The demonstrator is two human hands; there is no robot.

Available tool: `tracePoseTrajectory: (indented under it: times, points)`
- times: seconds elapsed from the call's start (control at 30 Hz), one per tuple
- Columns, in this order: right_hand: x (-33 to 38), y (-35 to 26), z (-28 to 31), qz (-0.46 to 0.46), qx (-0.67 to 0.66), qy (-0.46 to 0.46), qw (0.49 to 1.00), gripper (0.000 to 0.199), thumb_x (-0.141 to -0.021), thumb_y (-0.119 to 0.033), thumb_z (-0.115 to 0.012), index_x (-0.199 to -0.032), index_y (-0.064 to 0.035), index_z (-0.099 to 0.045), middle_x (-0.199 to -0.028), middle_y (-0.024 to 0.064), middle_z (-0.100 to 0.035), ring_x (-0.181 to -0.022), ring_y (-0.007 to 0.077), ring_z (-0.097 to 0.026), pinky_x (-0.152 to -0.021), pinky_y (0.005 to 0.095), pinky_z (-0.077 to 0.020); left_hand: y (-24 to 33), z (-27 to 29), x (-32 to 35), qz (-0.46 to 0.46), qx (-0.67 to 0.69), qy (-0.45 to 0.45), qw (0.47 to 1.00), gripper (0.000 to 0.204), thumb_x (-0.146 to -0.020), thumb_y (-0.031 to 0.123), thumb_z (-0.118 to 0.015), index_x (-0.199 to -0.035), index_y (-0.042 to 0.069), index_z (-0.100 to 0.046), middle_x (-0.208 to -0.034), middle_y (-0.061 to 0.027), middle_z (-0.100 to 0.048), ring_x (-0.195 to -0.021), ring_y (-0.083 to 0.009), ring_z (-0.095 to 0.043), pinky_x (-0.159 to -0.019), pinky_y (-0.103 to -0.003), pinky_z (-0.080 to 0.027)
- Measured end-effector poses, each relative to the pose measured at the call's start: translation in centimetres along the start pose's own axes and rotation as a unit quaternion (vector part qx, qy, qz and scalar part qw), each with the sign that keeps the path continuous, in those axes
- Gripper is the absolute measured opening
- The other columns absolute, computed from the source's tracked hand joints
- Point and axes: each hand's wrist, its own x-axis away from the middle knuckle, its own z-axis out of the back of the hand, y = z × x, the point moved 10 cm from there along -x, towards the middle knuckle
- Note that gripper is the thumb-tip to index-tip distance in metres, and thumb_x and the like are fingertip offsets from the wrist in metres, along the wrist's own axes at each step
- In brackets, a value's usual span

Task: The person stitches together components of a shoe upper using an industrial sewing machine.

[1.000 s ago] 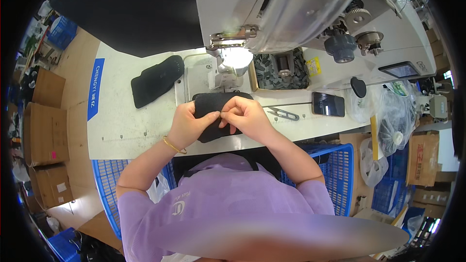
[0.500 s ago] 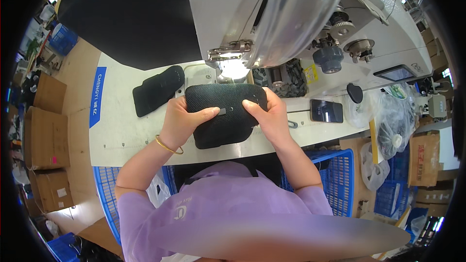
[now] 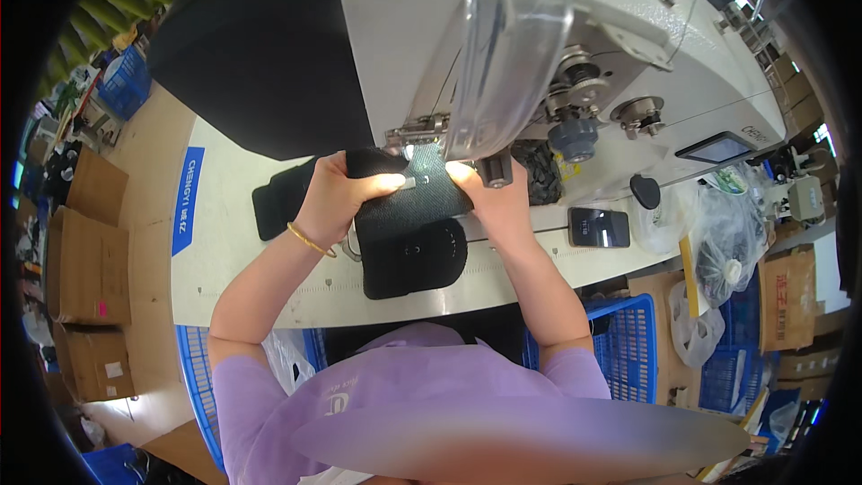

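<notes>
Both of my hands hold a black mesh fabric piece at the needle area of a white sewing machine. My left hand grips its left side, with the thumb on top beside a small grey tab. My right hand grips the right side, thumb on top and brightly lit, partly behind a dark cylindrical machine part. The piece's far edge lies under the presser foot area; the needle itself cannot be made out. A black flap of the work hangs toward me over the table.
Left of my left hand lies another black fabric piece. A phone and a clear plastic container are on the right of the white table. Blue baskets stand below the edge. Cardboard boxes stand at left.
My hands have pushed the fabric piece away from me, its far edge now under the machine head. The view has shifted slightly, and a green ribbed thing shows at the upper left.
</notes>
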Motion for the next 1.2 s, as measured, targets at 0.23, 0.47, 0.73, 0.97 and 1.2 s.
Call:
tracePoseTrajectory:
  times: [0.23, 0.47, 0.73, 0.97, 1.2]
  points:
    - [-1.5, 0.4, 0.5, 0.038, -0.11, 0.04, 0.992, 0.012, -0.078, -0.003, -0.061, -0.089, -0.0045, -0.06, -0.083, -0.0033, -0.058, -0.074, 0.0063, -0.05, -0.068, 0.0237, -0.0417, -0.8, 1.5, -2.4, 0.056, 0.015, 0.021, 0.998, 0.024, -0.077, -0.006, -0.067, -0.1, -0.001, -0.063, -0.097, -0.0081, -0.065, -0.086, -0.0164, -0.063, -0.08, -0.028, -0.053]
    - [-1.7, 0.2, 0.4, 0.022, -0.145, 0.025, 0.989, 0.011, -0.076, -0.001, -0.061, -0.087, -0.0041, -0.06, -0.084, -0.0026, -0.058, -0.075, 0.0059, -0.051, -0.067, 0.0231, -0.042, -0.6, 1.1, -2.6, 0.042, -0.017, 0.019, 0.999, 0.022, -0.08, -0.005, -0.064, -0.102, -0.002, -0.061, -0.1, -0.0093, -0.065, -0.089, -0.0175, -0.063, -0.083, -0.028, -0.054]
    - [-2.5, 0.8, 0.4, 0.039, -0.083, 0.019, 0.996, 0.011, -0.077, -0.005, -0.06, -0.088, -0.0027, -0.06, -0.079, -0.003, -0.058, -0.073, 0.0058, -0.051, -0.067, 0.0234, -0.0424, -0.9, 1.3, -3.0, 0.066, 0.005, 0.026, 0.998, 0.027, -0.08, -0.006, -0.063, -0.106, -0.002, -0.06, -0.104, -0.0085, -0.063, -0.093, -0.0175, -0.062, -0.082, -0.028, -0.053]
    - [-2.6, 0.7, 0.6, 0.061, -0.045, 0.027, 0.997, 0.006, -0.081, -0.007, -0.057, -0.086, -0.003, -0.059, -0.072, -0.0019, -0.055, -0.061, 0.0051, -0.048, -0.053, 0.0237, -0.0391, 0.3, 1.1, -2.4, 0.009, 0.017, 0.05, 0.999, 0.023, -0.081, -0.005, -0.062, -0.103, -0.006, -0.059, -0.101, -0.0106, -0.063, -0.09, -0.0192, -0.063, -0.081, -0.031, -0.052]
    - [-2.1, 0.5, 0.2, 0.006, -0.103, 0.024, 0.994, 0.006, -0.084, -0.01, -0.057, -0.086, -0.0041, -0.056, -0.067, -0.0021, -0.052, -0.052, 0.0052, -0.046, -0.044, 0.023, -0.0357, -1.1, 2.8, -1.5, 0.047, 0.199, 0.096, 0.974, 0.022, -0.084, 0.001, -0.062, -0.105, -0.003, -0.058, -0.103, -0.0102, -0.062, -0.09, -0.0174, -0.063, -0.084, -0.03, -0.052]
